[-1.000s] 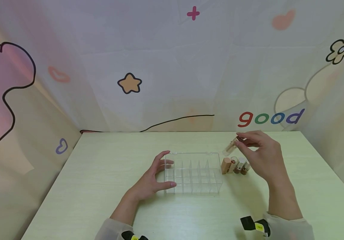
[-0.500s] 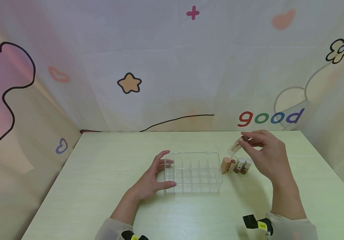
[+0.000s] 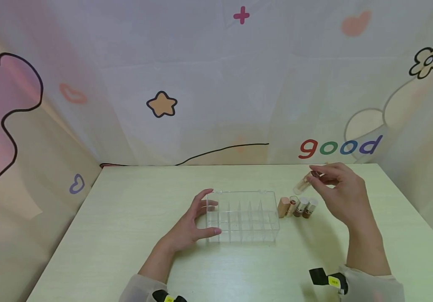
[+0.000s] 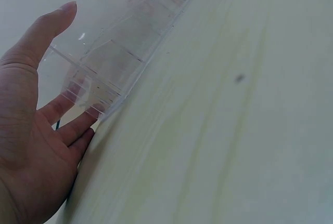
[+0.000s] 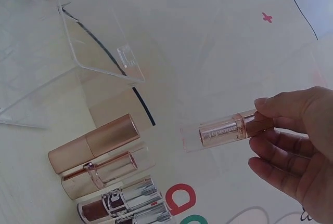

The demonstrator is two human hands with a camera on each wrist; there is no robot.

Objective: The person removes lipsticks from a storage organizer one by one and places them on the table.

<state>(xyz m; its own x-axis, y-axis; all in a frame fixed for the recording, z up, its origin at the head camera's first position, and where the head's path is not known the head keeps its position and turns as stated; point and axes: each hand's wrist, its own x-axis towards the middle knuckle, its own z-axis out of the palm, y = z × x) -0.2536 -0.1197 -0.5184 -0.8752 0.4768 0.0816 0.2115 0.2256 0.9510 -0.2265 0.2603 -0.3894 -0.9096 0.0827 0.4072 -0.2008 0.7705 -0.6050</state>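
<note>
My left hand (image 3: 191,224) grips the left end of a clear divided organizer box (image 3: 242,235), thumb on the front wall and fingers behind. The left wrist view shows the thumb raised along the clear organizer's outer side and fingertips at its end. My right hand (image 3: 342,193) pinches a lipstick (image 5: 221,132) by its shiny rose-gold end. Its transparent end points down and left, above the row of tubes. Several lipstick tubes stand upright beside the organizer's right end: a plain rose-gold one (image 5: 96,143), a gold one with a clear top (image 5: 106,172) and silver-capped dark ones (image 5: 122,200).
The pale wooden table (image 3: 125,218) runs back to a printed cloth backdrop (image 3: 216,84). Cloth also hangs on the left and right sides. The organizer's raised clear wall (image 5: 104,68) stands near the tubes.
My right hand has moved steadily to the right with the lipstick, uncovering the rightmost silver-capped tube. My left hand and the organizer stay in place.
</note>
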